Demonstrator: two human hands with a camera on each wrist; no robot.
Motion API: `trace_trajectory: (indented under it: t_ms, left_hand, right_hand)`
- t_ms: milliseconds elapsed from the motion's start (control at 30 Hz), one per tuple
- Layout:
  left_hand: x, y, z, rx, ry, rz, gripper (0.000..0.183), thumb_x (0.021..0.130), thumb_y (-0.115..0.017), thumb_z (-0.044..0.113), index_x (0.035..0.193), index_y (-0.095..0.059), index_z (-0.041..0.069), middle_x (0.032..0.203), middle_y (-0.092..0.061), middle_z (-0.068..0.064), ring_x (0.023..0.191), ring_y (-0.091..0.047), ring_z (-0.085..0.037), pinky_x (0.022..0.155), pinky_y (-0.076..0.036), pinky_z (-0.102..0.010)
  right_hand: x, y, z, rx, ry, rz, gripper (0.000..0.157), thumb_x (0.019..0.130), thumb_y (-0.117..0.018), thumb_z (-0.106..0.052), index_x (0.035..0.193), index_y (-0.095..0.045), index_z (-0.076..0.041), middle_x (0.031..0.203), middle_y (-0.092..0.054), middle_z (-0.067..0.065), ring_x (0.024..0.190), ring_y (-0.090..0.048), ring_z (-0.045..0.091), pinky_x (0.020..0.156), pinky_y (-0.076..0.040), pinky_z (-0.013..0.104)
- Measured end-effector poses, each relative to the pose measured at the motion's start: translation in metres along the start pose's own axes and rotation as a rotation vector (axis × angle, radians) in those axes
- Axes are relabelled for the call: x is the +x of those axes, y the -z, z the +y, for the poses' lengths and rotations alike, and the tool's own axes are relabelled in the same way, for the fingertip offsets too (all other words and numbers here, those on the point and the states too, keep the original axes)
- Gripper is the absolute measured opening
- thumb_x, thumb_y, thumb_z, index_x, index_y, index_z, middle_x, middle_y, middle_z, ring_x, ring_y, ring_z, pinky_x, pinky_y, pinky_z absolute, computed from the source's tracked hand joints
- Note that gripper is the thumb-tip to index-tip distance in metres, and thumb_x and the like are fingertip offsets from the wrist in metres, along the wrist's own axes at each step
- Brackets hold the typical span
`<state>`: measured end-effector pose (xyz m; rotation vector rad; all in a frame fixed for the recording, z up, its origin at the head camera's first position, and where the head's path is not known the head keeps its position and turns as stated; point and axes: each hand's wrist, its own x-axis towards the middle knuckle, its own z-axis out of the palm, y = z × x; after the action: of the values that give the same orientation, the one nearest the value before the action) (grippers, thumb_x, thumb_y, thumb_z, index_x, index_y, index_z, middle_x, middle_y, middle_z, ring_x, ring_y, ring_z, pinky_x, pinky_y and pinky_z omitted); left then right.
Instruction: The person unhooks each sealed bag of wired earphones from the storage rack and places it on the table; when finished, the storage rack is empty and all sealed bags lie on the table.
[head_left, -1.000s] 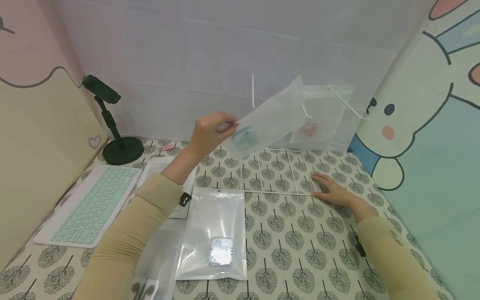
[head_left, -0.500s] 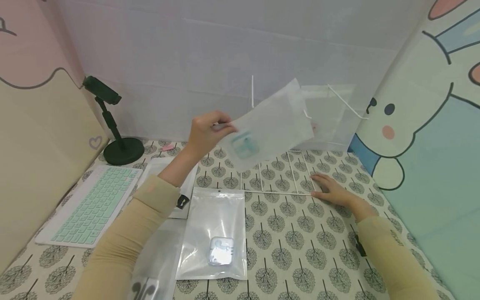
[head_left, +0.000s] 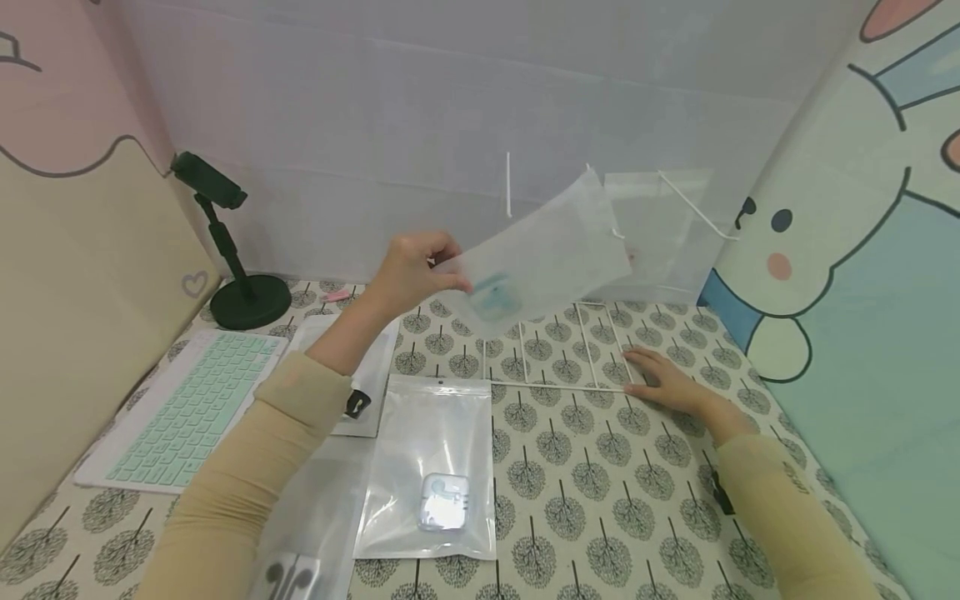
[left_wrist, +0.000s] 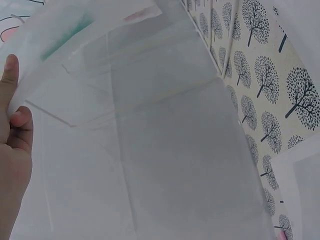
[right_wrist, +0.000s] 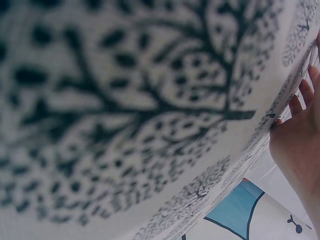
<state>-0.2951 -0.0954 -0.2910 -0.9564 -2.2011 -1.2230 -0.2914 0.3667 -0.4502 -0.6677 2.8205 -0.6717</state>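
My left hand (head_left: 416,271) pinches one end of a frosted plastic bag (head_left: 558,250), lifted in the air and slanting up to the right. A teal item (head_left: 497,297) shows through it near my fingers. Behind the bag's far end stands a white wire rack (head_left: 555,387) with prongs (head_left: 509,187) sticking up and out. Another translucent bag (head_left: 663,225) hangs on its right side, largely overlapped by the held one. My right hand (head_left: 663,383) rests on the table, fingers relaxed, with thumb and fingertips at the right edge of the rack's base.
A clear-fronted zip bag (head_left: 427,433) with an earphone case (head_left: 444,502) lies in front. Left of it are another bag with earphones (head_left: 288,577) and a white bag (head_left: 378,367). Further left are a keyboard (head_left: 195,408), a black stand (head_left: 251,302) and a small pink object (head_left: 337,296).
The far end of the frosted bag has dipped and swung slightly down and right, covering more of the hanging bag. My left hand has lowered a little; my right hand stays in place.
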Motion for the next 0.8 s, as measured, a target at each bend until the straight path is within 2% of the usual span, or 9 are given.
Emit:
trace_trajectory:
  t_ms: [67,167,233,333,500,567,633,733,800]
  left_hand:
    - [-0.001,0.000,0.000,-0.011,0.037,-0.047,0.029,0.064,-0.085,0.017,0.083,-0.067,0.004,0.072,-0.065,-0.003,0.062,-0.055,-0.013,0.052,-0.049,-0.019]
    - [-0.002,-0.001,0.000,-0.023,0.074,-0.083,0.025,0.068,-0.083,0.015,0.085,-0.069,0.004,0.076,-0.067,-0.004,0.065,-0.059,-0.014,0.055,-0.053,-0.021]
    - [-0.003,-0.002,0.001,-0.025,0.084,-0.089,0.021,0.071,-0.081,0.014,0.086,-0.070,0.004,0.077,-0.067,-0.005,0.064,-0.060,-0.014,0.055,-0.054,-0.021]
    - [-0.005,-0.005,0.002,-0.037,0.060,-0.075,0.016,0.074,-0.079,0.012,0.085,-0.070,0.002,0.077,-0.068,-0.006,0.059,-0.057,-0.014,0.050,-0.050,-0.019]
    - [-0.009,-0.010,0.002,-0.062,0.003,0.036,0.011,0.074,-0.079,0.009,0.080,-0.072,0.003,0.072,-0.065,-0.003,0.052,-0.040,-0.013,0.044,-0.030,-0.015]
    - [-0.010,-0.012,0.001,-0.086,-0.006,0.091,0.010,0.073,-0.080,0.008,0.077,-0.073,0.004,0.069,-0.064,-0.002,0.053,-0.036,-0.013,0.044,-0.026,-0.016]
    - [-0.011,-0.013,0.001,-0.117,-0.015,0.135,0.009,0.072,-0.081,0.006,0.075,-0.073,0.004,0.069,-0.064,-0.003,0.056,-0.040,-0.013,0.047,-0.031,-0.016]
    - [-0.011,-0.015,0.001,-0.151,-0.034,0.175,0.008,0.071,-0.080,0.003,0.074,-0.072,0.003,0.071,-0.066,-0.005,0.062,-0.052,-0.012,0.056,-0.046,-0.016]
    - [-0.011,-0.015,0.001,-0.142,-0.059,0.199,0.009,0.070,-0.080,0.001,0.073,-0.071,0.002,0.073,-0.067,-0.006,0.067,-0.058,-0.012,0.063,-0.053,-0.019]
  right_hand:
    - [0.000,0.000,0.000,0.002,0.002,-0.001,0.071,0.091,-0.062,-0.034,0.145,-0.031,0.000,0.151,-0.017,0.028,0.136,-0.015,0.052,0.104,-0.017,0.072]
    - [0.000,0.000,0.000,0.001,-0.002,-0.002,0.071,0.090,-0.062,-0.034,0.145,-0.032,-0.001,0.151,-0.017,0.028,0.136,-0.015,0.052,0.104,-0.017,0.072]
    - [-0.001,0.000,0.001,-0.002,-0.007,-0.003,0.071,0.090,-0.062,-0.035,0.145,-0.032,-0.001,0.151,-0.017,0.028,0.136,-0.015,0.052,0.104,-0.017,0.072]
    - [0.000,0.000,0.001,-0.009,-0.015,-0.003,0.071,0.090,-0.062,-0.036,0.145,-0.032,-0.002,0.151,-0.017,0.028,0.136,-0.015,0.052,0.104,-0.017,0.071]
    - [-0.001,0.000,0.002,-0.013,-0.018,0.000,0.071,0.090,-0.063,-0.036,0.144,-0.033,-0.002,0.151,-0.018,0.028,0.135,-0.016,0.052,0.104,-0.018,0.072]
    - [-0.001,0.000,0.002,-0.010,-0.017,0.001,0.071,0.090,-0.063,-0.036,0.144,-0.033,-0.002,0.151,-0.018,0.028,0.136,-0.016,0.052,0.104,-0.018,0.072]
    - [-0.001,0.000,0.002,-0.007,-0.017,0.002,0.070,0.090,-0.062,-0.035,0.144,-0.032,-0.002,0.151,-0.018,0.027,0.136,-0.016,0.052,0.104,-0.018,0.072]
    - [-0.002,0.001,0.002,-0.002,-0.013,0.002,0.070,0.090,-0.062,-0.035,0.145,-0.032,-0.002,0.151,-0.018,0.027,0.136,-0.016,0.051,0.104,-0.018,0.071]
    - [-0.002,0.001,0.001,0.002,-0.013,0.002,0.070,0.090,-0.062,-0.035,0.145,-0.032,-0.002,0.151,-0.017,0.027,0.136,-0.016,0.051,0.105,-0.018,0.071]
